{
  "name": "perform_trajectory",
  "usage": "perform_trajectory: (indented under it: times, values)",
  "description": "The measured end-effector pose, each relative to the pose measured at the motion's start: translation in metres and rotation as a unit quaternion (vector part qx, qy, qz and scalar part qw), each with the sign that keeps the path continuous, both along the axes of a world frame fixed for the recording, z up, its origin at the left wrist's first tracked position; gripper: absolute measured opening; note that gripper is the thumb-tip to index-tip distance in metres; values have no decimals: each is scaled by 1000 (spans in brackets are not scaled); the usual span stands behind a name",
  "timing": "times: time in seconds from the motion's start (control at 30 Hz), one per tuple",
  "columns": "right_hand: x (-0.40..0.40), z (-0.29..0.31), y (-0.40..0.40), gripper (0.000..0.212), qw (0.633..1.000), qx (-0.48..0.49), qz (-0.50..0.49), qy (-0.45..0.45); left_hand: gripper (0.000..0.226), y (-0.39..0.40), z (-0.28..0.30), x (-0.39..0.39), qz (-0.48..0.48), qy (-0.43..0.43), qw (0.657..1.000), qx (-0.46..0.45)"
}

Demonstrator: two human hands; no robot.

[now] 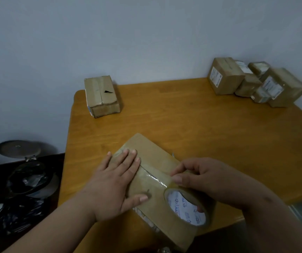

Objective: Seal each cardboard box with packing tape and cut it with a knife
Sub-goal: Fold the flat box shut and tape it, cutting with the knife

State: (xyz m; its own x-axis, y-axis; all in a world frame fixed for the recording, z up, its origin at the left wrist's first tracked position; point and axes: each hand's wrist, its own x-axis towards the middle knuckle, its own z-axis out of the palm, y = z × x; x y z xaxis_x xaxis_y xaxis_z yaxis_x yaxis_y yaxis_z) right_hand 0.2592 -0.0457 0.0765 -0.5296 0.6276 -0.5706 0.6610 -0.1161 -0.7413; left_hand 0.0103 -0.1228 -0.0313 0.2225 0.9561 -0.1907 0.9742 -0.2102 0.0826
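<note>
Cardboard box (152,179) lies at the table's (201,125) near edge, its near corner cut off by the frame; left hand (117,181) presses flat on it with fingers straight, right hand (206,179) grips the tape roll (188,207). One sealed box (101,95) sits far left. About five boxes (256,83) cluster far right, blurred; no knife can be made out.

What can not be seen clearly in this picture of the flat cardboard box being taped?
- Knife: none shows in the head view.
- Flat brown cardboard box: its near corner is cut off by the bottom edge, and the left hand covers part of its top.
- White labels on the far stacked boxes: print too small to read.
</note>
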Motion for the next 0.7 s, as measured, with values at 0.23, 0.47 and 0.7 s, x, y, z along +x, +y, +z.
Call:
perform_trajectory:
  times: [0.23,0.47,0.7]
  values:
    - [16,-3,1,13,997,-13,34,70,86,2,5,13,-2,19,998,-52]
    - [18,-9,7,14,991,-15,-35,129,93,-1,3,18,-25,21,999,-14]
    - [3,-5,16,23,985,35,-28,164,92,-1,7,19,88,28,996,-4]
